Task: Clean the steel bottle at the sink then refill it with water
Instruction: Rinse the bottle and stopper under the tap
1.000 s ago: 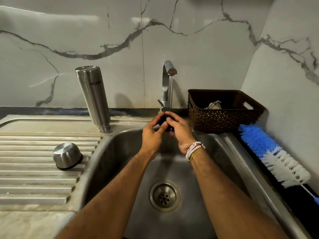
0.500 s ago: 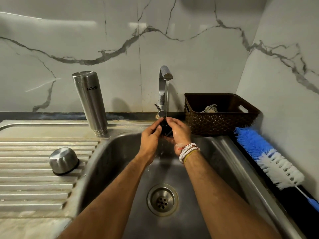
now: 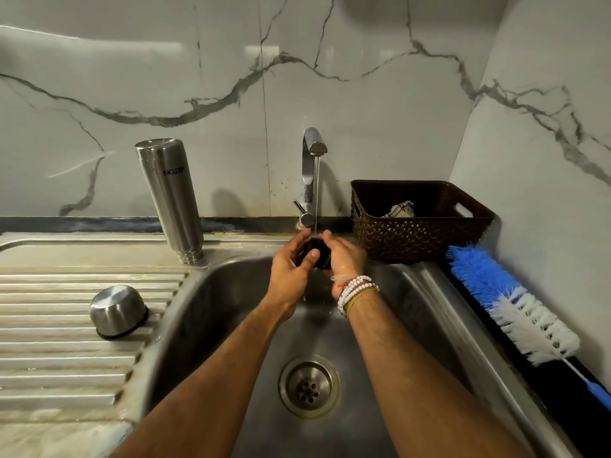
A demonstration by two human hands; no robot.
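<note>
Under the running tap (image 3: 313, 150), the left hand (image 3: 291, 272) and right hand (image 3: 345, 259) grip a black stopper (image 3: 314, 252); the bottle (image 3: 170, 200) stands upturned by the sink (image 3: 211, 312), likely washed, not yet refilled.

right wrist (image 3: 357, 294), below-right of tap (image 3: 312, 173): several strands of small white beads (image 3: 353, 288); thin yellow-olive band (image 3: 362, 296) on forearm side; red thread (image 3: 340, 285) and frayed white tuft (image 3: 337, 278) toward right hand (image 3: 345, 259). both forearms bare, fine dark hair.
</note>
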